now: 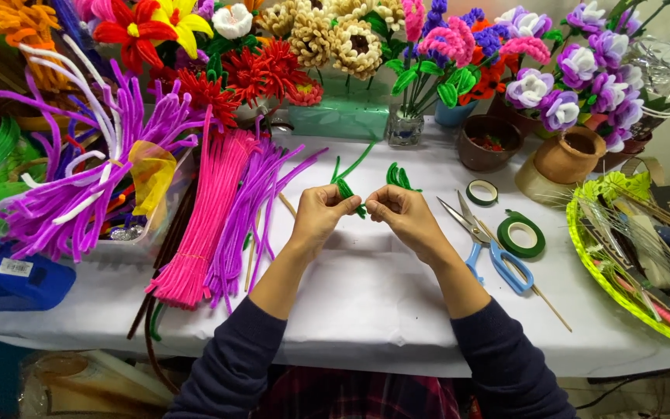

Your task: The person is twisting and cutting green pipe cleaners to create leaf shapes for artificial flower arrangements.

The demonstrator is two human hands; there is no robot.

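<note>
Bare tablecloth (pixel 366 287) near; pipe cleaners (pixel 203 225) left, scissors (pixel 490 248) right, probably loose.

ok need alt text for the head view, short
Two hands, left hand and right hand, pinch a green pipe cleaner over a white table. Pink and purple pipe cleaner bundles lie left, blue-handled scissors and green tape rolls right, pipe-cleaner flowers behind.

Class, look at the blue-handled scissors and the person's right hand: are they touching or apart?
Apart. The head view shows the right hand pinching the green pipe cleaner with the left hand, while white tablecloth shows between it and the scissors.
</note>
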